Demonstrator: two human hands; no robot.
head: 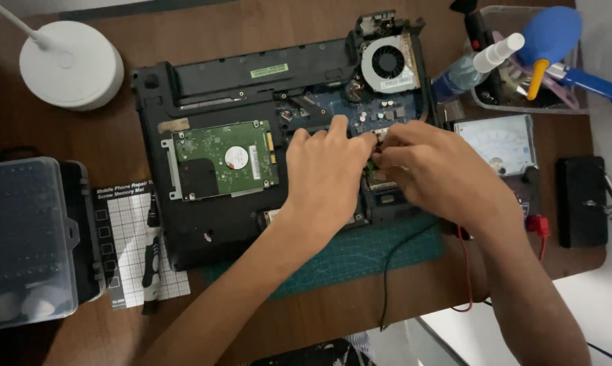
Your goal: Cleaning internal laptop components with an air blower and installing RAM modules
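Head view: left hand [326, 173] and right hand [434, 169] meeting over opened laptop [204, 224] mid-tabletop [319, 312], fingertips pinched on small part near memory slot; grip contents unclear. Meter [499, 146] crowding right edge; hard drive [221, 159] side open.

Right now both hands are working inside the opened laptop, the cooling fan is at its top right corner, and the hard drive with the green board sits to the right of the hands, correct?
Not quite. In the head view the hard drive lies left of the hands, not right. The left hand and right hand do meet inside the opened laptop, and the cooling fan is at its top right corner.
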